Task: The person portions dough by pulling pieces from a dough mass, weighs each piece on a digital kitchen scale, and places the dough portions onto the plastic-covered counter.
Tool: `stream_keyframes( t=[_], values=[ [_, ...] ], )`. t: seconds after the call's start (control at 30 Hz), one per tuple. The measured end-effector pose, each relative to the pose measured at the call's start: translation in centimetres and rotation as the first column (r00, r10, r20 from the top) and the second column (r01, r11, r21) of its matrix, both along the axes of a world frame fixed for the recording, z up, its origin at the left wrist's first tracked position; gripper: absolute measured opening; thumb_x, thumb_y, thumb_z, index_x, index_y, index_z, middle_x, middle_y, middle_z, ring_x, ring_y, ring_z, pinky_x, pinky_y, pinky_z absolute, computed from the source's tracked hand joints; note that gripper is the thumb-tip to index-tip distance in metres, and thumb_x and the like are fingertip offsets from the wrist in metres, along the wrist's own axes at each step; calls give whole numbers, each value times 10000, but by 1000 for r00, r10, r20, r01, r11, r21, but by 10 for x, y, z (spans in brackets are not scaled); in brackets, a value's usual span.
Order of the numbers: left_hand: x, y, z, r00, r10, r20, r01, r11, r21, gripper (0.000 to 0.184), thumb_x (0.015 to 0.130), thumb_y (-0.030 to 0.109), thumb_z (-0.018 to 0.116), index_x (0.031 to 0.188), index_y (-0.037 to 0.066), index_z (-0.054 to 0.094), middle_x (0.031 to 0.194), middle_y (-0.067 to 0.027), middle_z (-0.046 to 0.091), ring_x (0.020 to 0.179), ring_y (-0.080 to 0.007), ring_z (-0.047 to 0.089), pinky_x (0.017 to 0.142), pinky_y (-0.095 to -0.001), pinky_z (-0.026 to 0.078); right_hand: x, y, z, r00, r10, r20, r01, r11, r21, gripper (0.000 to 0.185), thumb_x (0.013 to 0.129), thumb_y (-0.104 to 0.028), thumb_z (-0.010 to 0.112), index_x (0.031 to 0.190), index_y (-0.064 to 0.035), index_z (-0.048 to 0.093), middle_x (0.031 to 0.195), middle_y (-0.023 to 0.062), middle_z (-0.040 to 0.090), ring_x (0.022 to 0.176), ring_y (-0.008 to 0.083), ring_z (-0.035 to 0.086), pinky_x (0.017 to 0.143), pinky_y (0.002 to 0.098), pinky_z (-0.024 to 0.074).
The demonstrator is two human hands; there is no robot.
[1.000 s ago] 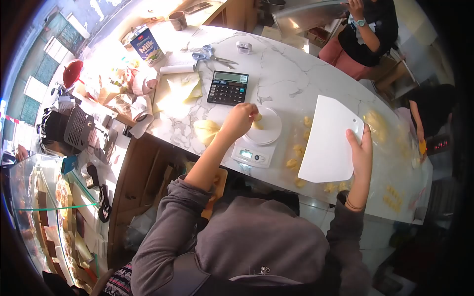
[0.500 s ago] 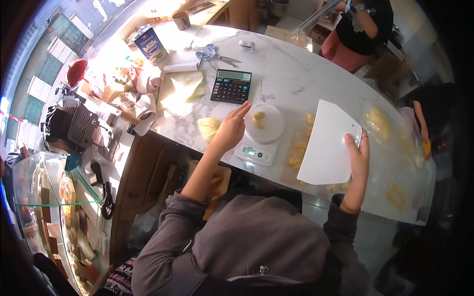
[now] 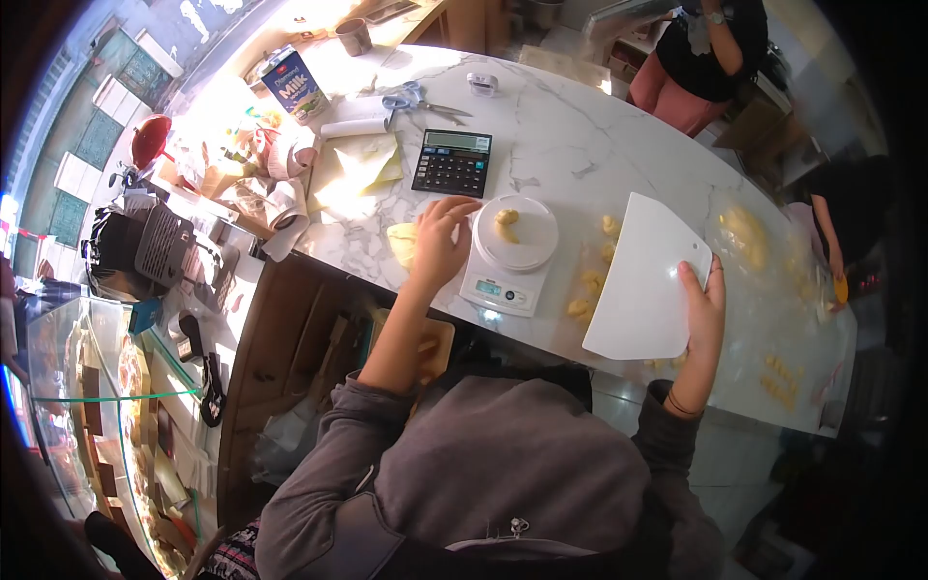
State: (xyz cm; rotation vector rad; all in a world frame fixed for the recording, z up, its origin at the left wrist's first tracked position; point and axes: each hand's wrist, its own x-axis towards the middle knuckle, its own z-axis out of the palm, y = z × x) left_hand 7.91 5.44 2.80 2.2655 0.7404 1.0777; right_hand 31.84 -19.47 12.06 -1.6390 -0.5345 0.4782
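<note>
My left hand (image 3: 443, 237) is just left of the white kitchen scale (image 3: 503, 290), its fingers loosely bent and apart, with nothing visible in them. On the scale's round plate lie small yellow dough pieces (image 3: 506, 220). A larger pale yellow dough lump (image 3: 400, 242) sits partly behind my left hand. My right hand (image 3: 708, 307) grips a large white flat plate-like sheet (image 3: 643, 285) by its right edge, thumb on top. Several dough pieces (image 3: 584, 307) show along the sheet's left side; others may be hidden under it.
Above the scale lies a black calculator (image 3: 452, 161), with scissors (image 3: 425, 102) and a milk carton (image 3: 293, 87) farther back. Bagged dough (image 3: 742, 237) lies right on the marble table (image 3: 570, 135). Two other people stand beyond the table; one wears a black top (image 3: 710, 53).
My left hand has let go of a dough piece on the scale plate and drawn back to the left. My right hand still holds the white sheet in nearly the same place.
</note>
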Motion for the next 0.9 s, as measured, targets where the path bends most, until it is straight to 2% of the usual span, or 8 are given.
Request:
stream_keyframes(
  t=[0.13,0.23,0.67,0.9],
  values=[
    [-28,7,-7,996,61,60,-58,997,-52,248,763,-20,513,953,77,640,983,-67,601,930,-266,535,817,-374,395,2,-4,-2,1000,-1,1,1,1000,10,443,853,-135,580,1236,6,409,1108,75,541,987,129,515,861,255,407],
    [-39,11,-7,993,116,28,-115,993,-41,242,766,-24,506,949,62,640,971,-81,602,914,-279,542,815,-381,405,1,-4,-2,1000,5,-12,-4,1000,28,441,849,-136,589,1227,10,415,1105,80,542,990,132,512,866,257,401],
    [-46,17,-5,987,142,73,-140,990,-34,226,764,-38,496,926,24,640,958,-123,604,890,-298,566,799,-360,441,-4,-3,0,1000,6,-4,-6,999,34,387,857,-144,575,1196,-11,442,1070,59,554,951,121,525,838,247,408],
    [-58,18,-8,979,198,51,-196,979,-51,216,765,-34,511,930,19,640,936,-132,607,877,-286,582,786,-341,451,-3,-6,-3,1000,-1,-14,1,1000,25,414,850,-142,586,1210,-11,431,1101,68,545,990,126,509,869,256,392]
  ],
)
